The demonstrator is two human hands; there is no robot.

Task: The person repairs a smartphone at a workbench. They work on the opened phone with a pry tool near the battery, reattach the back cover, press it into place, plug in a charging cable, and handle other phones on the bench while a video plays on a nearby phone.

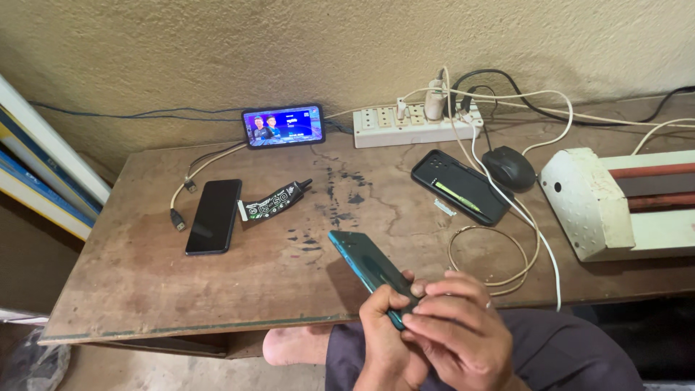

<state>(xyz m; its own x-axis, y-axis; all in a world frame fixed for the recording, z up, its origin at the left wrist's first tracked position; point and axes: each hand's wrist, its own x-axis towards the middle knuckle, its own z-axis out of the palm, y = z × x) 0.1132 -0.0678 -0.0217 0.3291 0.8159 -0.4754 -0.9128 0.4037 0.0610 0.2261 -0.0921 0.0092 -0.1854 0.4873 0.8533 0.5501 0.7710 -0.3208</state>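
Note:
A teal phone point(364, 262) is held tilted above the front edge of the wooden table point(145, 275), its back facing up. My left hand point(385, 340) grips its lower end from underneath. My right hand point(457, 329) lies over that same end, with the fingers curled against the phone's edge. A black phone point(213, 216) lies flat on the table to the left. Beside it rests a squeezed black glue tube point(276, 200).
A small phone with a lit screen point(282, 125) leans on the wall. A white power strip point(413, 122) with plugs and cables sits at the back. A black phone case point(460, 186), a black mouse point(510, 168), a coiled cable point(492, 253) and a white machine point(615, 203) lie right.

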